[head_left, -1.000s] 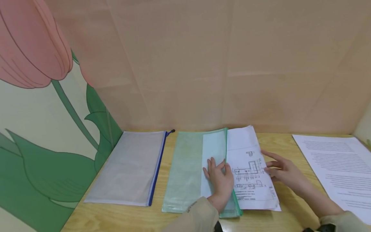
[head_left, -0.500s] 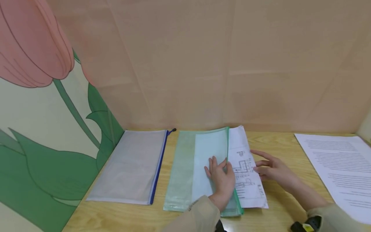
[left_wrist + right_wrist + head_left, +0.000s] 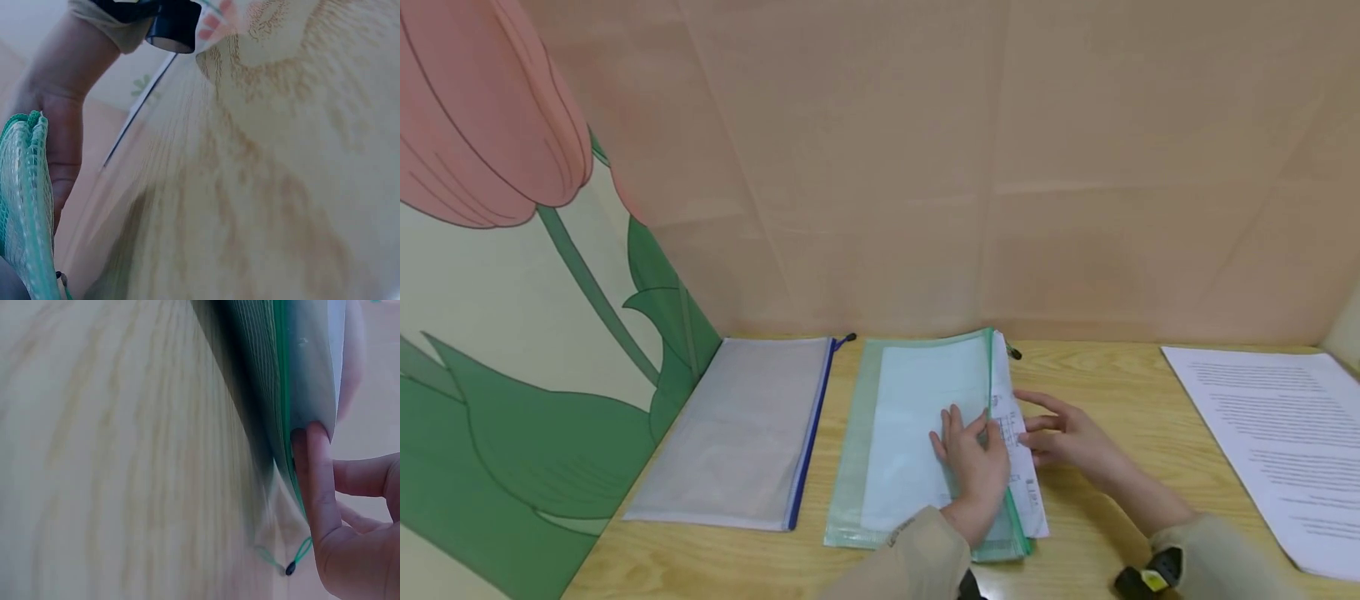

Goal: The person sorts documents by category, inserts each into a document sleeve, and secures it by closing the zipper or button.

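Note:
A pale green mesh zip pouch (image 3: 850, 500) lies on the wooden table, its zip side facing right. My left hand (image 3: 975, 475) rests over it, thumb and index finger pinching the upper layer at the green zip edge. Printed paper sheets (image 3: 1024, 492) with line drawings are mostly inside the pouch, showing white through the mesh. Only a narrow strip sticks out at the right. My right hand (image 3: 1063, 437) holds that outer edge. In the right wrist view its fingers (image 3: 322, 481) are at the paper's edge, close to the green zip.
Left of the green pouch lies a grey-white pouch (image 3: 730, 433) with a blue zip. A text-covered sheet (image 3: 1262, 458) is on the table at the far right. Behind stands a tan-covered wall (image 3: 880, 183); a flower-painted wall (image 3: 490, 317) rises at the left.
My right hand has moved left, sliding the printed sheets deeper into the green pouch. The pouch's dark zip pull now shows at the back. My left hand has stayed nearly in place.

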The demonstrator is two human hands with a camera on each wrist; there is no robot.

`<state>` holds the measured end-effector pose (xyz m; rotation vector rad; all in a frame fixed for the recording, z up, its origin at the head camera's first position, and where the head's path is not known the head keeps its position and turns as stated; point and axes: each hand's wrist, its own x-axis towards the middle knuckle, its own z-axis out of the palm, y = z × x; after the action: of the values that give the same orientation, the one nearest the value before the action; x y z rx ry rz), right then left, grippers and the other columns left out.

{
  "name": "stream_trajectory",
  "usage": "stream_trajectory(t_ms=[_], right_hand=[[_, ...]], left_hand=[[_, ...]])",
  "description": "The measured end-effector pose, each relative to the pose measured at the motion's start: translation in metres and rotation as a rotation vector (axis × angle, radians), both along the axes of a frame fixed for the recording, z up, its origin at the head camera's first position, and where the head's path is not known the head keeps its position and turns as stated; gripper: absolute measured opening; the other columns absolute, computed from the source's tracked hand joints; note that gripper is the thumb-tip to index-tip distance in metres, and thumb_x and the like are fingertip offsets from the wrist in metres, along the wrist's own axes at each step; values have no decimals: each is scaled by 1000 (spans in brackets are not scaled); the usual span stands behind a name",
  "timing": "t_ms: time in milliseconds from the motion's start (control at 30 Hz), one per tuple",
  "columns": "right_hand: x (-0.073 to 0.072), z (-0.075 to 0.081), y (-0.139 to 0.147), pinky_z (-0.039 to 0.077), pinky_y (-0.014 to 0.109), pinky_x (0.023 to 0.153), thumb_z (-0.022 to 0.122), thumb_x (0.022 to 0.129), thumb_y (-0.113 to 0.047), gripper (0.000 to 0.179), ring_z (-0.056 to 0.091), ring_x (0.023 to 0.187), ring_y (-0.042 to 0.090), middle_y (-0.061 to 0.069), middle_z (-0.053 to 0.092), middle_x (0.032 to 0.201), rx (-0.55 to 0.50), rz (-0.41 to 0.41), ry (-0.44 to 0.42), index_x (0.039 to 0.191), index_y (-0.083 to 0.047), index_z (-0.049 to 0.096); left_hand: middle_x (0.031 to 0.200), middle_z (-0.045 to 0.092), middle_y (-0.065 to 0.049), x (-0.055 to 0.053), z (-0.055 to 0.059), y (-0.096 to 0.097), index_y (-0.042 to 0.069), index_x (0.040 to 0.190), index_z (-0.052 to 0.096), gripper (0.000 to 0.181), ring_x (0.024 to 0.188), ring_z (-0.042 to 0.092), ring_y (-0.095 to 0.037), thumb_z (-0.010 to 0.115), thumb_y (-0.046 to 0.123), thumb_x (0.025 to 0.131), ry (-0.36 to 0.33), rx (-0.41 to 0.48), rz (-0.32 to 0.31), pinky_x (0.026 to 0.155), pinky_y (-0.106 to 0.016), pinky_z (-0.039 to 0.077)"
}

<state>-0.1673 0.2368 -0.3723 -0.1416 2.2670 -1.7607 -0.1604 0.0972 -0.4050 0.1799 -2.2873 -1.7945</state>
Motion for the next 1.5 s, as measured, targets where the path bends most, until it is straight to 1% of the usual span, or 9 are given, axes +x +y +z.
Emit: stream_trajectory(t_ms=[200,467,667,800,933,1067,1200,1300,1500], right_hand=[[-2,-4,-12,59,32,67,60,89,-1,68,66,82,15,21,64,108,7,-22,2,148,3,26],[-5,-5,-26,59,33,65,57,87,4,65,67,79,16,16,67,97,41,-35,8,146,6,28],[-6,-6,-32,59,36,66,53,86,7,62,68,85,22,25,68,104,77,-29,31,144,8,31],[-5,-6,-32,59,37,66,53,87,5,61,69,87,24,27,66,107,86,-36,30,144,9,31],[-4,-6,-27,59,36,66,56,89,2,61,69,84,23,27,66,108,76,-39,5,144,9,30],[-4,-5,-18,59,33,65,59,88,1,62,69,79,18,25,67,107,78,-38,-1,143,11,31],[-5,-2,-8,58,32,66,59,91,-3,60,68,82,15,23,68,107,81,-42,0,141,13,32],[-6,0,-1,58,32,69,59,93,-5,57,68,84,14,23,68,106,77,-57,9,139,15,33],[-7,2,10,57,30,72,56,95,-9,50,67,84,9,20,69,108,109,-116,22,135,17,39]], left_hand=[[143,42,-28,1,1,0,1,107,71,23,142,25,-40,61,13,90,-7,-4,10,113,-60,2],[143,42,-29,1,0,0,0,106,71,24,142,27,-41,59,12,89,17,12,12,112,-60,1],[145,40,-28,0,0,0,0,107,71,23,143,23,-40,59,12,91,12,39,-5,112,-60,-2],[146,38,-28,1,0,0,0,107,71,23,143,22,-40,59,12,91,14,54,-11,113,-59,-3],[147,37,-28,1,0,0,1,106,71,22,144,21,-39,58,12,92,4,50,-17,113,-58,-3],[149,35,-25,0,1,1,2,110,70,25,146,19,-35,58,15,93,-54,-16,-34,115,-54,-3],[151,32,-23,-1,5,1,5,111,70,26,147,17,-32,57,18,93,-121,-158,-63,118,-51,0],[152,31,-24,-1,6,1,5,111,71,26,146,18,-33,58,17,92,-135,-261,-76,118,-52,5],[154,29,-21,0,8,0,8,116,68,29,147,18,-32,60,16,90,-169,-393,-123,118,-51,8]])
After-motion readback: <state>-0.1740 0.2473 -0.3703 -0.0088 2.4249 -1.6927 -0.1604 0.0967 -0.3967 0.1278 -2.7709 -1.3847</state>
